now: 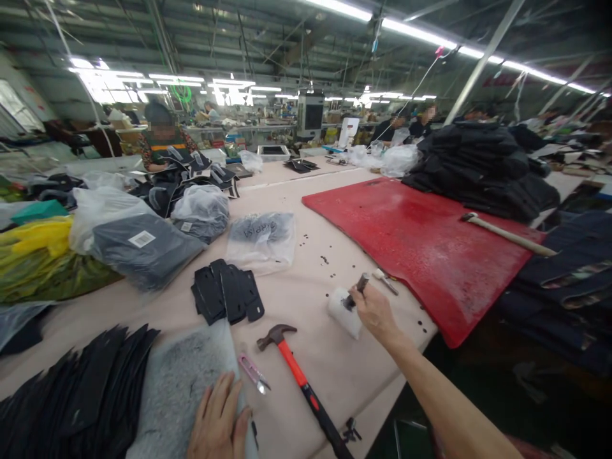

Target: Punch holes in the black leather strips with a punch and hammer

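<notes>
- The right hand is curled closed around a short metal tool, fingers and thumb wrapped on it.
- That tool is tilted, its lower end over a white block on the pale table; I cannot tell whether the tip touches the block.
- The left hand lies flat on a grey slab, fingers side by side, thumb slightly apart, grasping nothing.
- At 9 o'clock from the left hand, a black stack of flat pieces reaches the slab's edge.
- A hammer lies between the hands, its head at 11 o'clock and its black grip at 5 o'clock.
- Pink snips lie at 9 o'clock from the hammer handle, near the slab.
- At 10 o'clock from the hammer head, black pieces overlap in a fan; at 12 o'clock, farther off, lies a clear bag with writing.
- Small black discs are scattered at 11 o'clock from the block.
- At 1 o'clock from the right hand, a small white-headed tool lies just beside the red mat.
- A mallet lies toward the mat's 3 o'clock side; a dark pile rises at its 1 o'clock.
</notes>
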`<action>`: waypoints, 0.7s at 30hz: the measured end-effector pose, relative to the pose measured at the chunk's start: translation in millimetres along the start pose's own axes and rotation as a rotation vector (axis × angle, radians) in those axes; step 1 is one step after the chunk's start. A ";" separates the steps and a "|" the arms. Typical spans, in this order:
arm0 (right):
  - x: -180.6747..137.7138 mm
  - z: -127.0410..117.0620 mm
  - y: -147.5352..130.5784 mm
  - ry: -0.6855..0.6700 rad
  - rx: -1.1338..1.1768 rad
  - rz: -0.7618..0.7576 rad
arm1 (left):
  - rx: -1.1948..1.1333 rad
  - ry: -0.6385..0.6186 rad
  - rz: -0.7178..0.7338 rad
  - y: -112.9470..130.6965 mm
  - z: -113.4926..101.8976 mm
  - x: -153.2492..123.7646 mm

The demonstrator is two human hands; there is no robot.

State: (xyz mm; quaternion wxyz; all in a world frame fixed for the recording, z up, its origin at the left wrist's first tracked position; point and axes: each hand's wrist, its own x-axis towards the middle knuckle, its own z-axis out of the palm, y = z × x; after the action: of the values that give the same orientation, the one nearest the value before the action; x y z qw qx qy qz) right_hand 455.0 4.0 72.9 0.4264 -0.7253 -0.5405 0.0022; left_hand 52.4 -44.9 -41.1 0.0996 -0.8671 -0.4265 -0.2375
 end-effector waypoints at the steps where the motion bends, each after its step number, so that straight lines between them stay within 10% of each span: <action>1: 1.0 -0.6 3.1 0.011 -0.007 0.000 | -0.003 -0.006 -0.006 0.9 -1.1 0.8; 21: -4.1 16.1 28.6 0.056 -0.020 0.109 | 0.016 -0.047 -0.004 0.6 -8.7 0.5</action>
State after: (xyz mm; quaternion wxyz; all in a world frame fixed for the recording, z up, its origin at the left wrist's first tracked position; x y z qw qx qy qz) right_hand 468.2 9.2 43.0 0.4334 -0.7575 -0.4882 -0.0001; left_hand 50.3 -48.2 -33.3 0.0960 -0.8706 -0.4325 -0.2140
